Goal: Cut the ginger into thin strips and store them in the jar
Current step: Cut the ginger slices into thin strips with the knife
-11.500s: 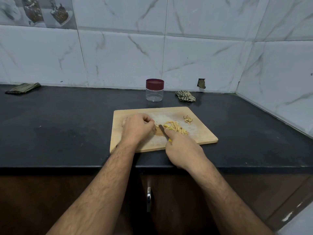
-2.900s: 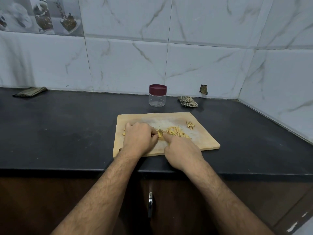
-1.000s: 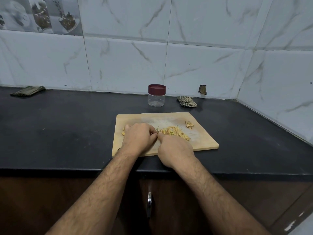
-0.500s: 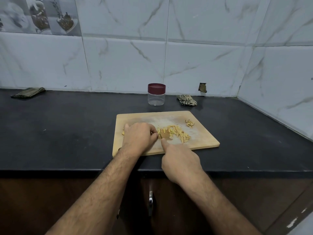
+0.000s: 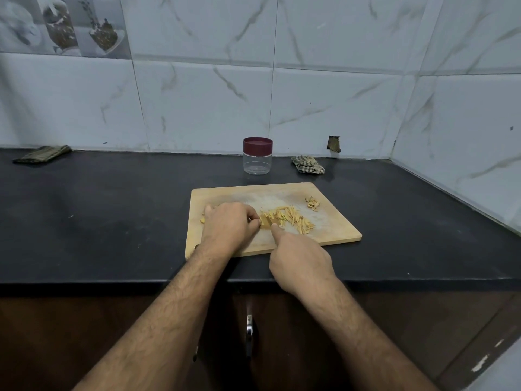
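The left hand (image 5: 229,222) curls its fingers down on a small uncut chunk of ginger (image 5: 265,220) on the pale wooden cutting board (image 5: 332,227). The right hand (image 5: 300,259) is curled too, but I cannot tell if it holds anything. Thin yellow ginger strips (image 5: 290,218) lie just beside them. The clear plastic jar with a dark red lid (image 5: 257,156) stands behind the board, lid on. A crumpled checked cloth (image 5: 308,165) lies near it.

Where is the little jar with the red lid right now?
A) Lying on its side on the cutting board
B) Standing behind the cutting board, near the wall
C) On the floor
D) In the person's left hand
B: the jar stands upright on the dark counter behind the cutting board, close to the wall, with its lid on and neither hand touching it.
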`<act>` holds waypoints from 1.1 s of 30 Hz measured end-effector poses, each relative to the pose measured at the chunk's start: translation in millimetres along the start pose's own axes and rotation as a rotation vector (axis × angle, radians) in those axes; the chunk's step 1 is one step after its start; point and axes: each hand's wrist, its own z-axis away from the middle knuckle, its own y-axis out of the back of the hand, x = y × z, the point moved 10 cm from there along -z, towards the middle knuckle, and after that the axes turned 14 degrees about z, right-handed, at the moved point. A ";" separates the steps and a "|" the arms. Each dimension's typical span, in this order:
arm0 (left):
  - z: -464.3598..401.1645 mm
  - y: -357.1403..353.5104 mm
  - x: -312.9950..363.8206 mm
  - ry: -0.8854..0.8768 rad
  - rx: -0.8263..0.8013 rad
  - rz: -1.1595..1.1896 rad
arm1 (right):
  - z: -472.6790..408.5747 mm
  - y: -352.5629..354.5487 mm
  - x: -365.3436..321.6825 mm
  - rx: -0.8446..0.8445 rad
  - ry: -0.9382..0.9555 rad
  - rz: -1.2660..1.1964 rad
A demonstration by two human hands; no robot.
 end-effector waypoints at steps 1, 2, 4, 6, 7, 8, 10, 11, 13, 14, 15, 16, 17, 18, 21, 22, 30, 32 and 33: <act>0.2 -0.2 0.3 0.001 -0.001 -0.001 | -0.1 1.7 -1.0 0.010 0.006 -0.015; 0.2 -0.2 0.6 0.000 -0.002 0.001 | -0.7 3.8 -2.1 0.020 0.011 -0.028; 0.2 0.1 -0.1 0.001 0.000 0.010 | -3.9 6.8 -4.8 0.026 0.021 -0.039; -0.3 -0.3 -1.6 0.003 0.000 0.015 | -6.7 7.2 -8.0 0.022 0.029 -0.031; -0.8 -0.8 -2.0 0.003 -0.001 0.015 | -7.8 7.0 -9.3 0.022 0.030 -0.030; -0.7 -1.2 -2.0 0.002 -0.002 0.016 | -8.6 6.4 -10.1 0.022 0.029 -0.029; -0.3 -0.5 -0.9 -0.004 0.004 0.013 | -10.2 6.4 -11.0 0.030 0.029 -0.023; -0.1 -0.3 -0.5 -0.006 0.003 0.011 | -11.1 6.3 -11.4 0.032 0.032 -0.020; 0.4 -0.4 -0.7 -0.008 -0.001 0.012 | -11.3 5.8 -12.1 0.038 0.037 -0.016; 0.0 -0.6 -0.6 -0.010 0.001 0.015 | -11.1 5.8 -12.0 0.042 0.040 -0.014; -0.2 -0.8 -0.7 -0.009 0.002 0.020 | -10.6 5.8 -11.7 0.044 0.042 -0.013; -0.2 -0.7 -1.1 -0.008 0.003 0.024 | -10.7 5.2 -11.8 0.044 0.043 -0.013; -0.1 -0.6 -0.7 -0.010 0.006 0.023 | -10.3 4.9 -11.3 0.046 0.042 -0.011; -0.1 -0.3 -0.3 -0.014 0.008 0.019 | -10.3 4.6 -11.1 0.047 0.040 -0.006; -0.5 -0.6 -1.3 -0.018 0.006 0.012 | -12.0 3.7 -13.8 0.032 0.036 0.004; -1.2 -1.3 -0.9 -0.019 0.004 0.012 | -13.2 3.4 -14.0 0.027 0.034 0.005; -0.8 -1.2 -0.5 -0.028 0.012 0.010 | -17.2 3.8 -14.2 0.037 0.047 -0.034; -1.2 -1.2 -1.2 -0.024 0.012 0.012 | -16.9 3.3 -14.1 0.052 0.050 -0.048; -1.4 -1.0 -1.4 -0.023 0.013 0.011 | -16.9 3.5 -14.0 0.057 0.049 -0.052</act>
